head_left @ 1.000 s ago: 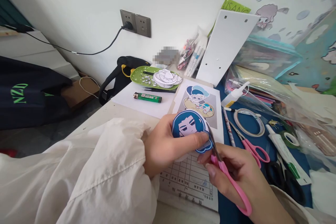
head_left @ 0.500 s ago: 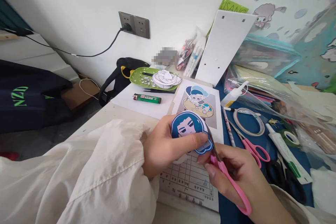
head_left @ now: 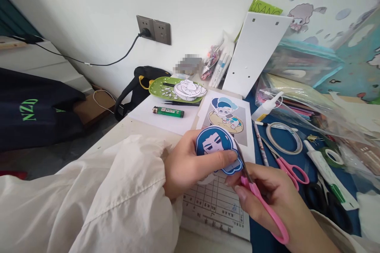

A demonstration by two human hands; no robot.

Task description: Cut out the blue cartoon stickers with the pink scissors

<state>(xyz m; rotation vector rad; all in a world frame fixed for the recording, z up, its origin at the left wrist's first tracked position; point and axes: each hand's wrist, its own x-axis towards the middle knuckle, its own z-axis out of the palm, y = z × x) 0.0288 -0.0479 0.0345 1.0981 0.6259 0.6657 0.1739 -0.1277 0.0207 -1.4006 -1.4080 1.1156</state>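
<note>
My left hand (head_left: 190,166) grips a paper cutout (head_left: 213,136) of a blue-haired cartoon head, its thumb pressed across the front. Pink-handled scissors (head_left: 264,205) sit in my right hand (head_left: 267,193), their blades along the cutout's right edge. The blades look nearly closed; whether paper lies between them I cannot tell. Beneath my hands lies a printed form (head_left: 213,205) with a table grid. Just behind the cutout is a sheet (head_left: 252,142) printed with a similar cartoon figure. Part of my left fingers is hidden behind the cutout.
A green lighter (head_left: 168,112) lies left of the printed sheet, before a green tray (head_left: 157,87) holding a drawn cutout. To the right are a second pink pair of scissors (head_left: 292,170), a tape roll (head_left: 284,138), a glue bottle (head_left: 267,107) and black-handled scissors (head_left: 329,205).
The whole view has shifted slightly, so everything sits a little farther right. Both hands keep their hold on the cutout and the scissors, with blades at the same edge.
</note>
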